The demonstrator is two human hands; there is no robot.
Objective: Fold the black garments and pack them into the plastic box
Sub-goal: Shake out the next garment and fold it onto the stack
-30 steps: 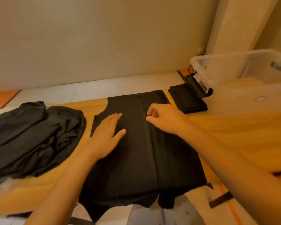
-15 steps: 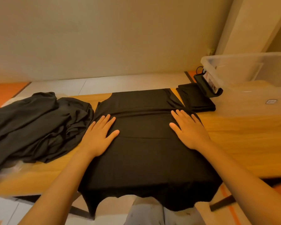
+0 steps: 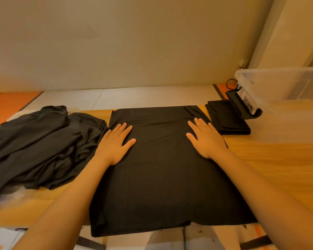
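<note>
While both hands lie flat on it, the black garment (image 3: 161, 177) sits spread out smooth in the middle of the frame, with its near edge hanging over the front of the wooden table (image 3: 278, 168). The left hand (image 3: 114, 143) is palm down on the garment's left part, fingers straight and a bit fanned. It isn't gripping anything, just pressing on the cloth. Same deal with the right hand (image 3: 206, 139), which is flat on the cloth toward the garment's upper right corner, fingers straight, thumb stuck out, nothing held.

Over at the left of the frame there's a rumpled pile of black garments (image 3: 40, 147) on the same table, just beside the spread one's left edge. At the upper right of the spread garment is a folded black garment (image 3: 226, 118), a neat little stack lying between it and the plastic box (image 3: 285, 98). That box is clear and stands on the table at the right edge of the frame. Some flat black object (image 3: 242, 107) leans against the box's left wall, right next to the folded piece. Can't tell what it is.
</note>
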